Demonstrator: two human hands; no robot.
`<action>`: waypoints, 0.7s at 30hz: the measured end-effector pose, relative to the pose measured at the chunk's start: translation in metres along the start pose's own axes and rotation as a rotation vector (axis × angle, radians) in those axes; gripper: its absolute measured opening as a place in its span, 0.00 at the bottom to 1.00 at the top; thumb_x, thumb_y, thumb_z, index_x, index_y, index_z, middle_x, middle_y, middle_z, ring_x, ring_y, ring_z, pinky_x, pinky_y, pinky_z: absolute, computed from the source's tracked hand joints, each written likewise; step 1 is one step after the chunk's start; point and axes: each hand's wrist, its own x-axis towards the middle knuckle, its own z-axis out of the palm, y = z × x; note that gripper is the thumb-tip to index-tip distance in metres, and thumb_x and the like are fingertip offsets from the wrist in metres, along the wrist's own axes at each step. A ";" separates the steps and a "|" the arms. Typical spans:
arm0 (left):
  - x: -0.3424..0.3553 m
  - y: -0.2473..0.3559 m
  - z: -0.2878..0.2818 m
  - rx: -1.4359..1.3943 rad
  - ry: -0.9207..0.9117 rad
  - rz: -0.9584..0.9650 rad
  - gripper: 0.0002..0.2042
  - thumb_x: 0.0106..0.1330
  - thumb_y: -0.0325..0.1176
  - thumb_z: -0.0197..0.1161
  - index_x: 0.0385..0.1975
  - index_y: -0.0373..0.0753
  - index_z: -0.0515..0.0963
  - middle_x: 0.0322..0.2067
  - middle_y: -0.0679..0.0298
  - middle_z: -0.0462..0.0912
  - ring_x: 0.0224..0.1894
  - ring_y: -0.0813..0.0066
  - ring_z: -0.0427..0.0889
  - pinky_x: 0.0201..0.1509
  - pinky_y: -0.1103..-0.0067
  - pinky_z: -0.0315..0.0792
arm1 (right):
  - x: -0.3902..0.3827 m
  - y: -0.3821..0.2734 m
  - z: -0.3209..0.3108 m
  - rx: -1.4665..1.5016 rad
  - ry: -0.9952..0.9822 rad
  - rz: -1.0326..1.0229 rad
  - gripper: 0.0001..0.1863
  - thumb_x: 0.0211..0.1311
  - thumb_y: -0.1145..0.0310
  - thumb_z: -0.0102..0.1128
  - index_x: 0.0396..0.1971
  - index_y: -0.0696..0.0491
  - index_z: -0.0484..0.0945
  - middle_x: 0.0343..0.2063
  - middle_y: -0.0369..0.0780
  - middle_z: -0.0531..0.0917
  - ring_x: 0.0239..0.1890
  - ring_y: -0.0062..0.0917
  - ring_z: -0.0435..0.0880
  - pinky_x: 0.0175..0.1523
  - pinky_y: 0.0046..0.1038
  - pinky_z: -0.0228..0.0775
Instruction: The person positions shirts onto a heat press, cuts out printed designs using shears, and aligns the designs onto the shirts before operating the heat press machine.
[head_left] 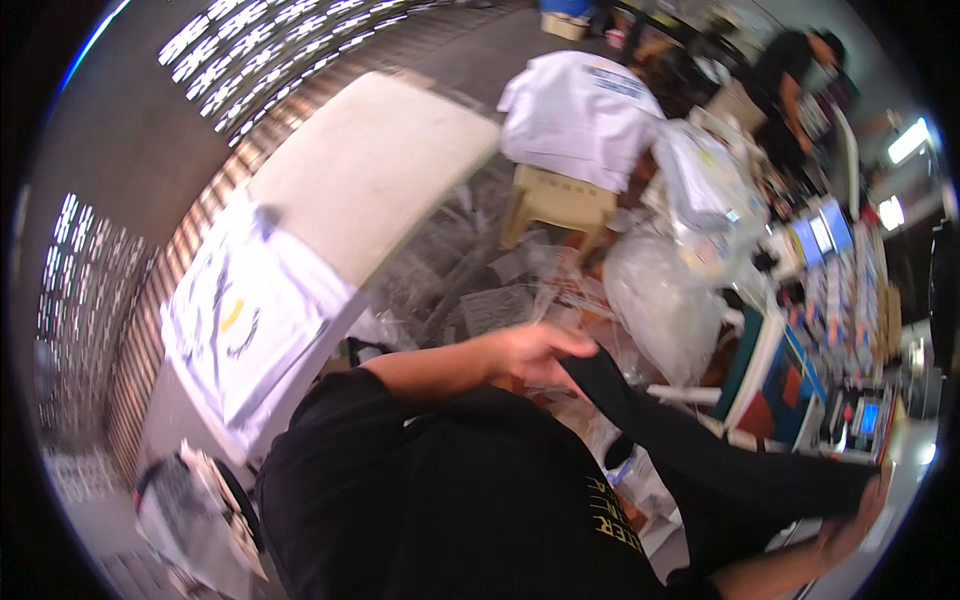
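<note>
A length of black cloth, perhaps a garment, is stretched between my two hands in front of my body at the right. My left hand pinches its near-left end, thumb on top. At the far right my right hand grips the other end; that hand is partly blurred. The cloth sags between them and its lower part hangs down near my right forearm. Its full shape cannot be made out.
To my left, a long white table bears a printed white T-shirt. White shirts lie over a cream plastic chair. Clear plastic bags and loose sheets cover the floor. Another person bends at the far right. A machine with a lit blue display stands at the right.
</note>
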 end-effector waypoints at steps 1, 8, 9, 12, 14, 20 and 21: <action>-0.049 0.025 -0.002 0.139 0.206 0.174 0.14 0.65 0.35 0.65 0.44 0.32 0.79 0.41 0.58 0.85 0.47 0.68 0.83 0.52 0.70 0.76 | 0.022 0.001 0.045 0.070 -0.144 0.009 0.25 0.69 0.64 0.51 0.62 0.59 0.66 0.61 0.48 0.71 0.63 0.38 0.69 0.70 0.45 0.55; -0.417 0.153 0.096 0.624 0.278 1.420 0.14 0.65 0.31 0.55 0.45 0.28 0.76 0.47 0.49 0.79 0.52 0.55 0.78 0.63 0.60 0.65 | 0.026 0.000 0.456 0.784 -0.963 0.545 0.23 0.72 0.71 0.47 0.61 0.68 0.62 0.63 0.55 0.67 0.67 0.43 0.65 0.76 0.48 0.48; -0.465 0.150 0.124 0.711 0.279 1.539 0.15 0.65 0.31 0.54 0.47 0.26 0.75 0.49 0.47 0.79 0.54 0.52 0.77 0.66 0.58 0.64 | 0.001 0.007 0.516 0.820 -1.095 0.680 0.22 0.71 0.72 0.49 0.58 0.70 0.64 0.60 0.57 0.69 0.66 0.44 0.66 0.75 0.47 0.52; -0.537 0.137 0.174 1.010 0.573 1.883 0.21 0.70 0.38 0.45 0.50 0.24 0.73 0.50 0.47 0.79 0.54 0.57 0.77 0.65 0.61 0.68 | -0.095 0.021 0.658 0.888 -1.377 0.881 0.16 0.67 0.73 0.54 0.49 0.67 0.70 0.51 0.55 0.77 0.56 0.43 0.75 0.68 0.48 0.64; -0.633 0.138 0.172 0.802 0.730 2.028 0.19 0.70 0.40 0.48 0.47 0.29 0.75 0.44 0.55 0.82 0.47 0.64 0.80 0.52 0.67 0.76 | -0.166 0.044 0.717 0.845 -1.375 0.911 0.11 0.66 0.73 0.55 0.44 0.64 0.71 0.46 0.51 0.78 0.51 0.41 0.78 0.63 0.48 0.70; -0.737 -0.018 0.142 0.532 0.776 1.889 0.16 0.68 0.32 0.52 0.48 0.26 0.75 0.52 0.44 0.78 0.57 0.51 0.77 0.68 0.54 0.62 | -0.291 0.068 0.737 0.617 -1.339 1.064 0.07 0.65 0.71 0.56 0.37 0.59 0.71 0.35 0.44 0.80 0.35 0.34 0.82 0.48 0.42 0.78; -0.740 -0.048 0.150 0.589 0.636 1.767 0.16 0.69 0.33 0.52 0.48 0.26 0.75 0.52 0.43 0.78 0.57 0.51 0.76 0.69 0.54 0.61 | -0.287 0.061 0.736 0.696 -1.424 1.063 0.08 0.65 0.69 0.57 0.35 0.59 0.73 0.33 0.44 0.81 0.34 0.34 0.83 0.46 0.40 0.79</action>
